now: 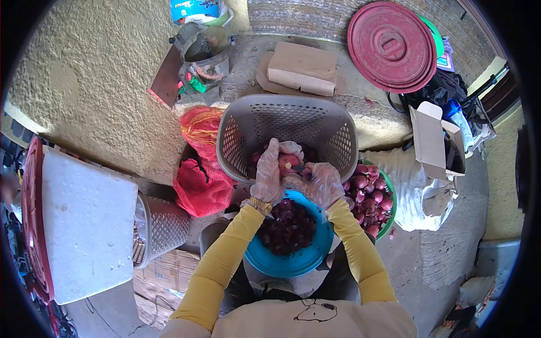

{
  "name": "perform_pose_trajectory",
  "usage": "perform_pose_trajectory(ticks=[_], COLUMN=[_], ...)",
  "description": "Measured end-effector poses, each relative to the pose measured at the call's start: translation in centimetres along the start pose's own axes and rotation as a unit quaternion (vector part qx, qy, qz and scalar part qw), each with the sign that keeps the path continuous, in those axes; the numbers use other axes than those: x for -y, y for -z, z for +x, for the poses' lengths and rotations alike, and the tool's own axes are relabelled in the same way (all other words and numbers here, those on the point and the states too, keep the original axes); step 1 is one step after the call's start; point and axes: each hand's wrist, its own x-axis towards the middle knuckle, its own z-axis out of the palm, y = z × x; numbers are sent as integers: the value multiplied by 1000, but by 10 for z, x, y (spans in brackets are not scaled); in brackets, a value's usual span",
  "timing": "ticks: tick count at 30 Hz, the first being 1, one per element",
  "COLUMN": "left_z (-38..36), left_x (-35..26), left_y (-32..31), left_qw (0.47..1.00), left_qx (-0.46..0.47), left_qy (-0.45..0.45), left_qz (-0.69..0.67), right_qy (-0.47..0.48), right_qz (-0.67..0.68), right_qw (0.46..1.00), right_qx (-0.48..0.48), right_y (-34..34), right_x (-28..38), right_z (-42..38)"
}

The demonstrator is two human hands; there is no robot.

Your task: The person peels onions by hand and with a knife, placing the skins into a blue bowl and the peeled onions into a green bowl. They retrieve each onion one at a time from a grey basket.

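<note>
My left hand [267, 179], in a clear plastic glove, presses its long fingers against the left side of some red onions [288, 161]. From the right, my gloved right hand [322, 185] curls in towards them, so the onions sit between both hands. This is at the near rim of a grey-brown perforated basket [287, 104], which has more onions low inside. Below my wrists, between my legs, stands a blue basin [265, 263] with dark red onions or skins in it. Parts of my fingertips are hidden by the glove's glare and the onions.
A green basin [393, 209] full of red onions stands at the right, beside a white sack [414, 194]. Red mesh bags [204, 188] lie left of the basket. Behind it is a ledge with a cardboard piece [301, 65] and a round red lid [393, 48]. A white foam box [90, 219] stands left.
</note>
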Motion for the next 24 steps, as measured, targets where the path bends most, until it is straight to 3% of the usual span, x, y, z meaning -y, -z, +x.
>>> perform_pose_trajectory(ticks=[9, 11, 18, 20, 24], left_z=[1, -1, -1, -2, -3], left_x=[4, 3, -4, -9, -14], left_y=[3, 1, -1, -4, -8], left_qw=[999, 999, 997, 999, 999], left_qx=[-31, -20, -29, -15, -29], left_qy=[-12, -17, 34, 14, 21], left_qz=[39, 37, -63, -45, -5], right_qy=[-29, -32, 42, 26, 24], right_qz=[57, 141, 100, 24, 4], right_qw=[998, 990, 993, 998, 1000], right_qx=[9, 1, 55, 42, -10], right_y=[-8, -12, -3, 6, 10], right_x=[-3, -5, -5, 0, -3], right_z=[1, -1, 0, 0, 1])
